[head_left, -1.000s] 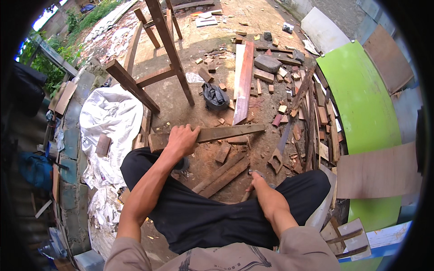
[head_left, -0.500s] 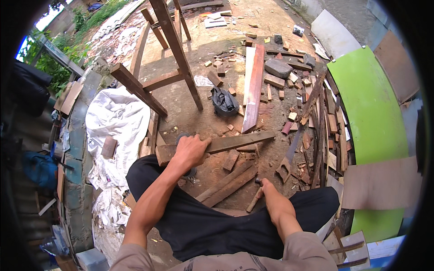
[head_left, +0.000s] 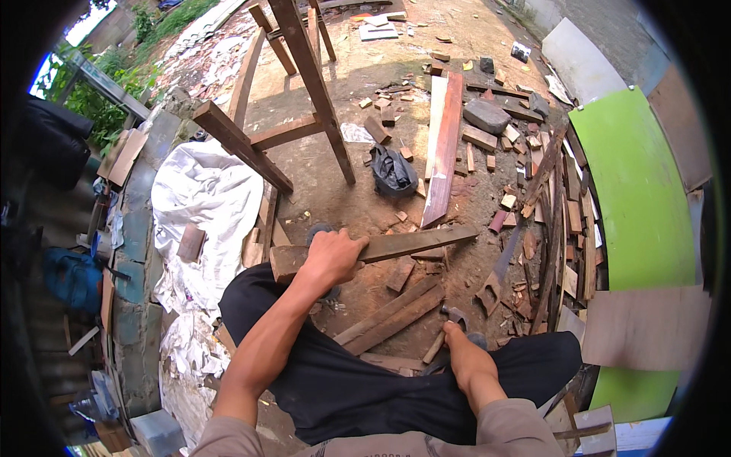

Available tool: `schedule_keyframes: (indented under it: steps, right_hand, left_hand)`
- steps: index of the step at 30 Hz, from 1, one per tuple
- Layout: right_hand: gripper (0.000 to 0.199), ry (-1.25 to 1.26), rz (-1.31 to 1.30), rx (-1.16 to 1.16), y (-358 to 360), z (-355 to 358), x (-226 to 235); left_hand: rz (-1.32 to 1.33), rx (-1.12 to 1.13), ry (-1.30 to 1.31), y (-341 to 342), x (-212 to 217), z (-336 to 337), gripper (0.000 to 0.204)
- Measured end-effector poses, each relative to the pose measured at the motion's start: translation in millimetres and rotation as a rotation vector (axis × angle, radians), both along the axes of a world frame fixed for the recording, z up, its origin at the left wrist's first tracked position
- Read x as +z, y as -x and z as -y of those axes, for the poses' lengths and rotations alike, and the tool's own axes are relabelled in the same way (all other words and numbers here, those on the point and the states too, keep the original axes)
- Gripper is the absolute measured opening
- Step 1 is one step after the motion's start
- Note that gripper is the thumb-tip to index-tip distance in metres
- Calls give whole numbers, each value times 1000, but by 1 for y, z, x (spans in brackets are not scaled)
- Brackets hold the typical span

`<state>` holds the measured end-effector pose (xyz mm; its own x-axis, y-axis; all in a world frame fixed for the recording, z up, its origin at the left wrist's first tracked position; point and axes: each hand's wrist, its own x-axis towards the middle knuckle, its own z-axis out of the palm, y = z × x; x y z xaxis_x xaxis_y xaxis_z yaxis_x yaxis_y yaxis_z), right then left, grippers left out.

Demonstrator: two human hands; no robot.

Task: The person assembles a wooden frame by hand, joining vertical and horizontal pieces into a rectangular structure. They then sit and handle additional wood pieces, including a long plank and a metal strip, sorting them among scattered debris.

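Observation:
My left hand (head_left: 335, 257) is wrapped over a brown wooden beam (head_left: 419, 242), close to its thick left end. The beam lies crosswise in front of me, above my left shin, its far end pointing right. In my right hand (head_left: 466, 356) is a hammer (head_left: 434, 348), gripped by its wooden handle low beside my right knee. Its dark metal head shows just above the fingers. Two more wooden bars (head_left: 396, 316) lie on the ground between my legs, left of the hammer. A handsaw (head_left: 489, 294) rests on the ground beyond my right hand.
A wooden frame with legs (head_left: 285, 133) stands ahead on the left, beside a white cloth (head_left: 202, 190). A black plastic bag (head_left: 394, 171) and a reddish plank (head_left: 444, 152) lie farther out. Wood scraps and a grey stone (head_left: 486, 116) litter the right, near a green panel (head_left: 640, 190).
The view has shifted slightly, so the scene sits a little farther right. The hammer has turned in my right hand, and its head now shows more. My left hand keeps hold of the beam.

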<state>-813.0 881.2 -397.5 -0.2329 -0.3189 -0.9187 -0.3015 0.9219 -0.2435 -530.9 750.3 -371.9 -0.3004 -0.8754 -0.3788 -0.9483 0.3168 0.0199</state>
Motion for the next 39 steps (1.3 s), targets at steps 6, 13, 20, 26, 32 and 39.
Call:
schedule_keyframes:
  steps: [6,13,20,26,32,39]
  right_hand:
    - [33,-67,209,-590,22,-8,-259]
    - [6,40,493,-1081,79,12,-465]
    - [7,178,297,-804,12,39,-373]
    - [58,827,-432,-61,55,111,-226]
    - [59,1255,-541,83,80,155,-92]
    - [24,1173,60,132,55,104,-58]
  left_hand:
    - [15,-21,73,-4,-4,0,31]
    - [14,-26,80,7,-1,10,37]
    - [103,16,90,-26,-17,5,47]
    - [-25,3,80,-4,-2,6,48]
    - [-68,-160,149,5,28,5,48]
    - [-39,-160,90,3,51,-16,55]
